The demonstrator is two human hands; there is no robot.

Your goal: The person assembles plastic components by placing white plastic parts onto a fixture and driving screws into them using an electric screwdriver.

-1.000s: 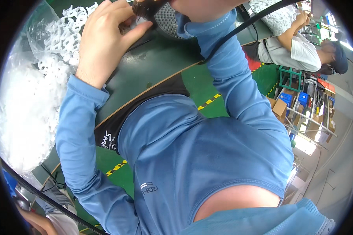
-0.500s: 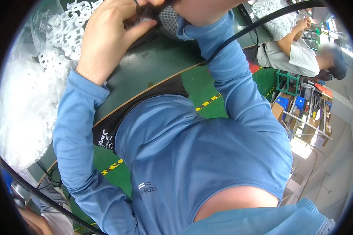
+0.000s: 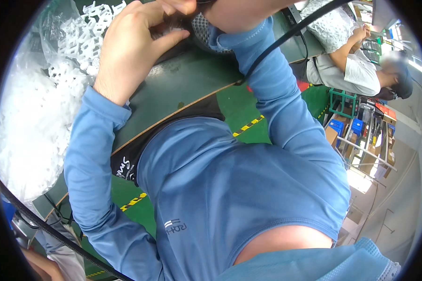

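Your blue sleeves [image 3: 293, 86] reach up to the top edge, where both hands meet. Your left hand [image 3: 129, 51] is curled, with its thumb held away from the fingers and pointing right. A small dark thing [image 3: 176, 21] sits between your two hands; I can't tell how hard you grip it. Your right hand [image 3: 237, 14] is partly cut off. Its fingers bend over the dark thing, but I can't tell what they pinch. Hold the thing still with your left hand and let your right fingers work softly. Watch your right cuff: it sits right beside the round mesh [image 3: 200, 28] with many holes. The white plastic bits [image 3: 82, 44] lie left of your left hand, so mind your knuckles there. Farther off, a co-worker [image 3: 361, 72] sits by another white pile [image 3: 328, 23].
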